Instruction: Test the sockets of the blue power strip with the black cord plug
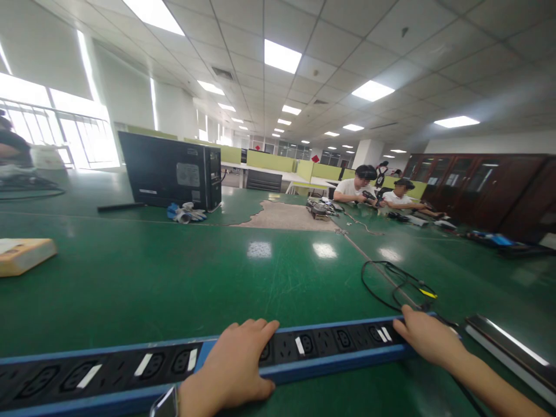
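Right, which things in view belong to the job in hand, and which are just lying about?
Job in hand:
Blue-edged socket strip, held by the left hand and right hand
Black cable, probably: it loops beside the strip's right end; connection hidden

Apparently just lying about:
Computer tower
Crumpled gloves
Yellow-sided box
Long bar at right

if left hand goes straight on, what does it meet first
Past the power strip under the left hand, perhaps the looped black cable on the green table, though depth leaves the exact line unclear.
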Demonstrator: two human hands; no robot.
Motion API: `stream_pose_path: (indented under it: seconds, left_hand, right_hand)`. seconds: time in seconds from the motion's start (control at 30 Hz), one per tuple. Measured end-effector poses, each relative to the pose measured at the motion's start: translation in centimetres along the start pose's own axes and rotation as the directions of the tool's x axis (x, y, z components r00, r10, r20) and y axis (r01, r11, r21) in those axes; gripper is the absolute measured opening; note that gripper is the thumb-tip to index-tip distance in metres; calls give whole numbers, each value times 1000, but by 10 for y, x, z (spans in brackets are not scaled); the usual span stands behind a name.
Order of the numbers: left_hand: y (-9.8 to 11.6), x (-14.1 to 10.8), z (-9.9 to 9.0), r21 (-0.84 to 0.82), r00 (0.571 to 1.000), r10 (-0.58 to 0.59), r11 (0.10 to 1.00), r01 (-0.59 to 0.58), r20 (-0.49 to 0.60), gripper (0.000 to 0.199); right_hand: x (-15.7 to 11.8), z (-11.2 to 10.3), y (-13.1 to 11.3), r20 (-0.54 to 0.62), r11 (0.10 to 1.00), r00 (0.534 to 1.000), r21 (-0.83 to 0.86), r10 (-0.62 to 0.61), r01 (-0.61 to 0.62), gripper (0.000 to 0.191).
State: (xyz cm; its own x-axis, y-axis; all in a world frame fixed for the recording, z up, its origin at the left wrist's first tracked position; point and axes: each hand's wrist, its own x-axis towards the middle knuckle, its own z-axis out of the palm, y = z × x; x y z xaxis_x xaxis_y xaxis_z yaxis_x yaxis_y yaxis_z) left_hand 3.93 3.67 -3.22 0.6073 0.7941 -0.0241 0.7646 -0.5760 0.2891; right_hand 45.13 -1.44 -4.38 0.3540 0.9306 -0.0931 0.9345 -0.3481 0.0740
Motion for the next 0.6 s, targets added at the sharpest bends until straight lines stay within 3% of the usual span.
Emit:
stream_pose_path:
  seconds: [0.6]
  left_hand:
    - [2, -1, -3, 2, 1000, 8, 1000, -8, 20, 83]
  right_hand:
    - [3, 1, 3, 2, 999, 999, -5, -33, 33, 30]
